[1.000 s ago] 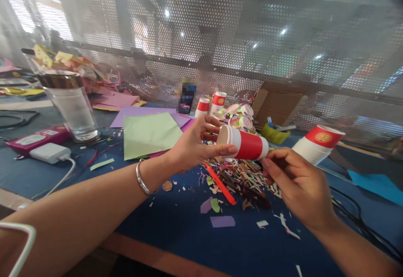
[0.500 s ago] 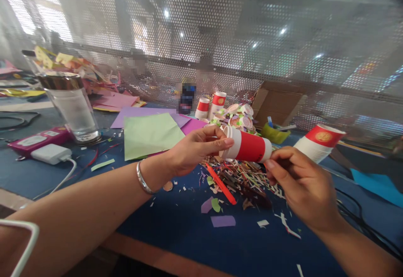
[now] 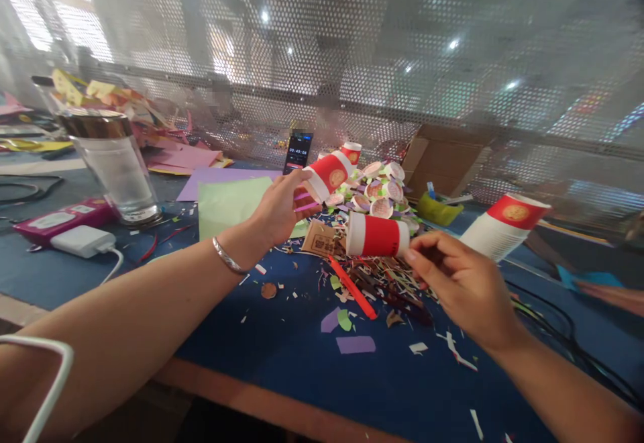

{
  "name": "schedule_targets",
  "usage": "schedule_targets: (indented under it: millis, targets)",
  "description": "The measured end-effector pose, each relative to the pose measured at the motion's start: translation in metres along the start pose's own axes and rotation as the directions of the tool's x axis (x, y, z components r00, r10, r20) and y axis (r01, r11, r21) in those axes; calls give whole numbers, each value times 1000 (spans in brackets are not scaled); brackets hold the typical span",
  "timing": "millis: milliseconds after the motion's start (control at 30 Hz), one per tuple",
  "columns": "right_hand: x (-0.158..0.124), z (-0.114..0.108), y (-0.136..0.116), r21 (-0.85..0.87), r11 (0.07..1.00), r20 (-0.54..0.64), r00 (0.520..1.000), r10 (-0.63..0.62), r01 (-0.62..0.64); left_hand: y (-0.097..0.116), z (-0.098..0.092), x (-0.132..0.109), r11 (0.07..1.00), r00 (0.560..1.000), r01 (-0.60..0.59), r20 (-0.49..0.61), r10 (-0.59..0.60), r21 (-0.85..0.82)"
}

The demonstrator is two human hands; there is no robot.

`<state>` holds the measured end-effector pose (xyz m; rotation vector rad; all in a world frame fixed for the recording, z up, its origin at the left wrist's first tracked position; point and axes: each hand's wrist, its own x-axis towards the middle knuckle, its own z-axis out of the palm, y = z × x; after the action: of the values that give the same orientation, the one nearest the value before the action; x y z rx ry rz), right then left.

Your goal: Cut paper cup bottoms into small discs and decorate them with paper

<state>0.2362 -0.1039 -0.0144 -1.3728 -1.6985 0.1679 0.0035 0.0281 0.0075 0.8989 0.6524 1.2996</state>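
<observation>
My left hand (image 3: 278,211) grips a tilted red-and-white paper cup (image 3: 332,176) by its pale end, fingers wrapped behind it. Lower and to the right, my right hand (image 3: 465,288) pinches the end of a second paper cup (image 3: 380,235), which lies sideways in the air with a red band round its middle. The two cups are apart. Behind them rises a heap of small cut paper pieces (image 3: 381,208) in white, green and purple. A tilted stack of nested paper cups (image 3: 503,228) stands right of my right hand.
An orange-red pen-like stick (image 3: 353,288) lies by paper shreds (image 3: 397,275). Green paper (image 3: 231,205), a water bottle (image 3: 113,168) and a white charger (image 3: 83,247) are on the left. A phone (image 3: 298,152) stands behind. At far right another person's hand (image 3: 614,295) touches blue paper.
My left hand has moved up and left with one cup, which has come apart from the cup in my right hand. My right hand has shifted slightly left. Another person's hand has appeared at far right.
</observation>
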Motion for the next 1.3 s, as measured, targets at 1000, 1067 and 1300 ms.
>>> schedule_targets:
  millis: [1000, 1067, 1300]
  targets:
    - [-9, 26, -20, 44, 986, 342, 925, -166, 161, -5, 3, -47, 534, 754, -646, 563, 338, 545]
    - [-10, 25, -22, 27, 968, 354, 904, -241, 248, -5, 3, -48, 452, 694, -712, 636, 336, 537]
    - [-12, 13, -20, -72, 947, 296, 913, -280, 313, -11, -3, -34, 145, 546, -829, 725, 420, 540]
